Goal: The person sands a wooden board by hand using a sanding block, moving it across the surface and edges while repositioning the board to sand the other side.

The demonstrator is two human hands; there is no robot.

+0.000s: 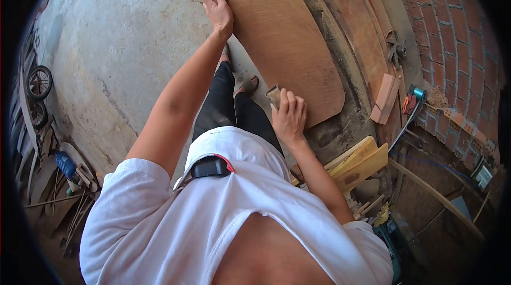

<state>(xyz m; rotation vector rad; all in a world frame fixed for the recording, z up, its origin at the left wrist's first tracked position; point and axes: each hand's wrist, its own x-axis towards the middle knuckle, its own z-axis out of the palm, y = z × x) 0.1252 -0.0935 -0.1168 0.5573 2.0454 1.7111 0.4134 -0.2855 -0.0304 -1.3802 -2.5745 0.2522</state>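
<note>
A wide brown wooden board [282, 35] with curved sides lies in front of me, over a workbench. At its upper left edge, my left hand [218, 13] grips the board, with the thumb on top. My right hand [290, 117] is closed around a small sanding block [273, 95], close to the board's near left edge. Part of the block is hidden under the fingers.
Beyond the board lies a larger curved wooden panel [351, 13], with a short wood block [385, 98] on it. A brick wall [452, 35] rises at the right. Wood offcuts [359, 162] sit by my right forearm. Wheels [39, 83] and scrap stand at the left.
</note>
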